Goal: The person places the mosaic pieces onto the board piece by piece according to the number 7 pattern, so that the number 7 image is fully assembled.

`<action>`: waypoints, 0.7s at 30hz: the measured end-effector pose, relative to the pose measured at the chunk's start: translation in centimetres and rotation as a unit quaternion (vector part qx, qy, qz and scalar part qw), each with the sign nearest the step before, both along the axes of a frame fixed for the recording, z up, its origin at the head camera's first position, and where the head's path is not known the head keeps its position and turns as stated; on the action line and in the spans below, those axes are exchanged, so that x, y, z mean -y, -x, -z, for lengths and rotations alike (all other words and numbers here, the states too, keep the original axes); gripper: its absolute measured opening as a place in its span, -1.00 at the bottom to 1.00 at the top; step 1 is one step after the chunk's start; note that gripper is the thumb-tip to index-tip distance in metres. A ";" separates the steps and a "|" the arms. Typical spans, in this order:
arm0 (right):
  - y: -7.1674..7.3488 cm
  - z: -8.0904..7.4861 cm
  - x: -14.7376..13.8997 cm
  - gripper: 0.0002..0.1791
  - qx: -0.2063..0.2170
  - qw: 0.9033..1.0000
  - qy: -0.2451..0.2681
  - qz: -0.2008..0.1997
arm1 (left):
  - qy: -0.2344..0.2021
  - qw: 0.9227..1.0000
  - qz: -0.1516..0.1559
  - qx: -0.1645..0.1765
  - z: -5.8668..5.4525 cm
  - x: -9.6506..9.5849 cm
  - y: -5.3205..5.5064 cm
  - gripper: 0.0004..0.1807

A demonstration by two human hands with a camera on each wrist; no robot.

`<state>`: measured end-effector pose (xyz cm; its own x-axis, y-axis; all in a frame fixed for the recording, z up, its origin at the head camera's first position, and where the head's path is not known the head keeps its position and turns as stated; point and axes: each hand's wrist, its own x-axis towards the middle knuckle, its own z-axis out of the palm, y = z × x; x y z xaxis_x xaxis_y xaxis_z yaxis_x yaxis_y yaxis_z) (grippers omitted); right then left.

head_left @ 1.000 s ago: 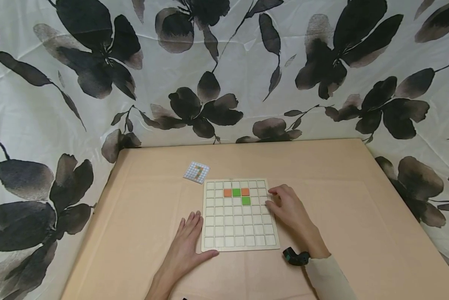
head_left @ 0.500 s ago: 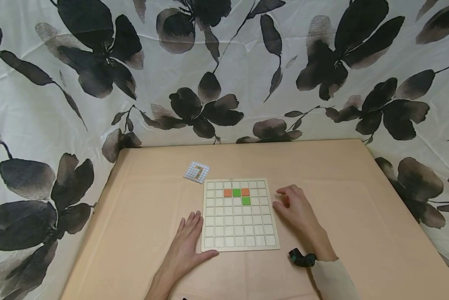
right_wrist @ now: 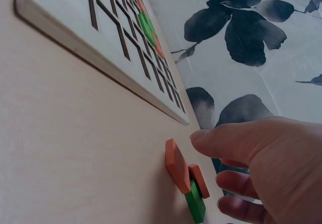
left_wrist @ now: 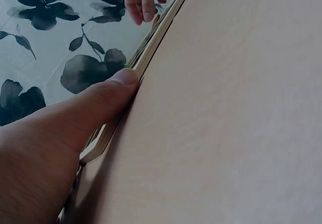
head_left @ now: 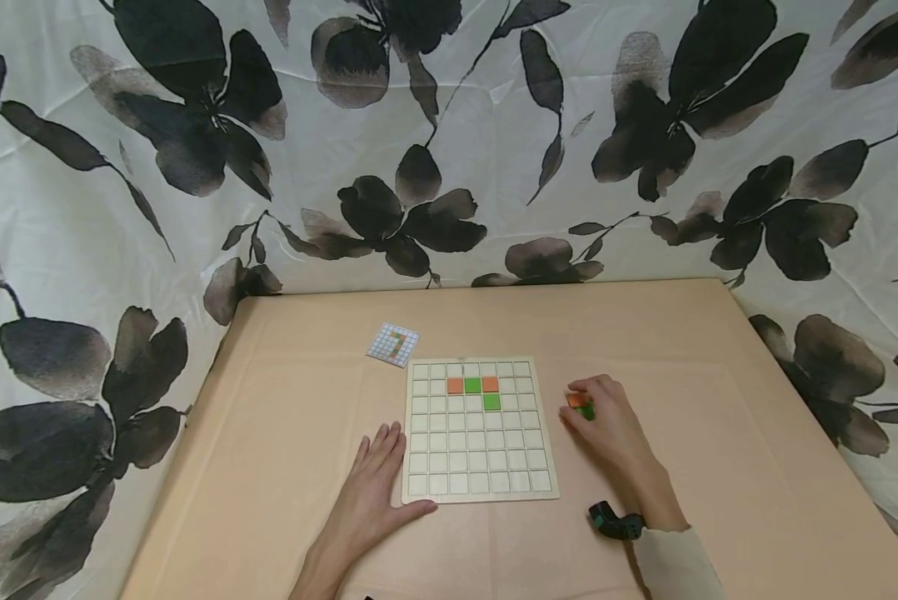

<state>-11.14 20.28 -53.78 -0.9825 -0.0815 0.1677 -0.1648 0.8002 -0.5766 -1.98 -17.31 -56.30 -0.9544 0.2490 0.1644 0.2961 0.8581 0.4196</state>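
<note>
A cream board [head_left: 458,439] with a grid of square cells lies on the table; several orange and green square tiles fill cells near its top. My left hand [head_left: 377,492] lies along its left side, fingers extended, the thumb [left_wrist: 118,83] touching its front edge. Right of the board, my right hand [head_left: 606,425] is over loose tiles. In the right wrist view, an orange tile [right_wrist: 177,167], a second orange tile [right_wrist: 199,180] and a green tile [right_wrist: 195,204] are tilted against one another, with a gap between them and the thumb [right_wrist: 221,141].
A small card [head_left: 392,344] printed with a coloured grid lies behind the board's left corner. The wooden table [head_left: 291,375] meets a floral cloth [head_left: 494,167] at the back and sides. A black wrist device [head_left: 616,522] is on the right wrist.
My right hand has moved right, away from the board's edge. Orange and green tiles now show under its parted fingers. The left hand and the board have stayed in place.
</note>
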 end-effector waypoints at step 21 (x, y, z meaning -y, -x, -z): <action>-0.1 0.6 -1.0 -0.62 0.007 1.000 0.002 0.002 | 0.002 1.000 0.000 0.010 -0.1 0.1 0.0 0.24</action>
<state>-11.01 21.32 -54.38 -0.9849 -0.0774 0.1551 -0.1543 0.7989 -0.5814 -1.96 -17.37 -56.23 -0.9577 0.2495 0.1436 0.2873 0.8601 0.4216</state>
